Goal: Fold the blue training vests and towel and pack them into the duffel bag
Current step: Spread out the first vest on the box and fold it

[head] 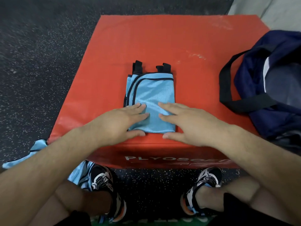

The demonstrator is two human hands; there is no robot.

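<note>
A light blue training vest [153, 92] with black trim lies folded into a narrow rectangle on the red plyo box [162, 39], its black straps pointing away from me. My left hand [117, 123] lies flat on the vest's near left part, fingers straight. My right hand [184, 123] lies flat on its near right part, thumb at the box's front edge. The navy duffel bag [267, 82] sits open on the box's right side, its black handle looped toward the vest. Another blue vest [37, 149] lies crumpled on the floor at the lower left, partly hidden by my left arm.
The box stands on dark speckled rubber floor [40, 62]. My two feet in black and white shoes [104, 180] stand in front of the box, the left one next to the floor vest. A grey surface [276, 10] shows at the top right.
</note>
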